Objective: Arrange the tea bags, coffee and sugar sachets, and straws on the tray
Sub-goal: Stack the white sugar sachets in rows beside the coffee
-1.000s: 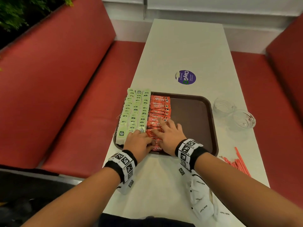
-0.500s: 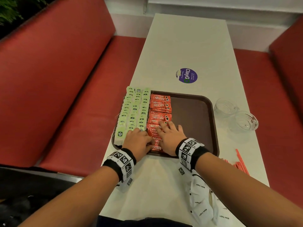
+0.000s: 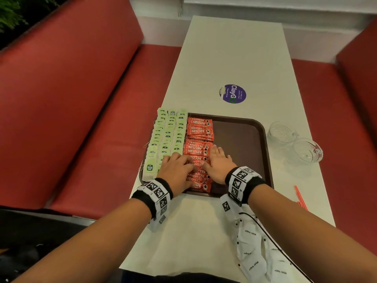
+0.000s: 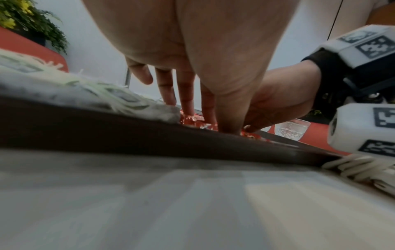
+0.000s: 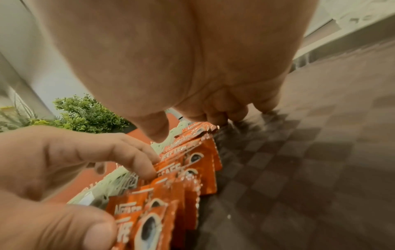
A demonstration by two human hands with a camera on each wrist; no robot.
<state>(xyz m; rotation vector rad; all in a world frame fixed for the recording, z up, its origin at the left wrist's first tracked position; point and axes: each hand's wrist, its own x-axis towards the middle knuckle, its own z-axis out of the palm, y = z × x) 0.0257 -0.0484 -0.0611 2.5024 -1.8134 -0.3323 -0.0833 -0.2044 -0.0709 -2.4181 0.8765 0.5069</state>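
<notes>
On the white table (image 3: 234, 58) a brown tray (image 3: 240, 139) is set near the person's edge. Green tea bags (image 3: 169, 135) are laid in overlapping columns along the tray's left side, some overhanging its left rim. Just beside them a column of red coffee sachets (image 3: 199, 139) is laid, overlapping like shingles; the rest of the tray floor to the right is bare.

Both hands are placed on the near part of the coffee column. The left hand (image 3: 176, 172) is bent at the knuckles, fingertips (image 5: 147, 162) pressed on the sachets' left ends; nothing is seen gripped. The right hand (image 3: 217, 164) is laid flat, fingers straight and slightly spread, fingertips against the column's right edge and the tray floor; nothing is held.

White sugar sachets (image 3: 255, 252) are heaped on the table at the near right, off the tray. Red straws (image 3: 299, 199) are seen at the table's right edge, also off the tray. Two glass cups (image 3: 295, 144) are stood to the right of the tray. A purple round sticker (image 3: 233, 94) is seen beyond the tray. Red bench seats (image 3: 81, 99) flank the table.
</notes>
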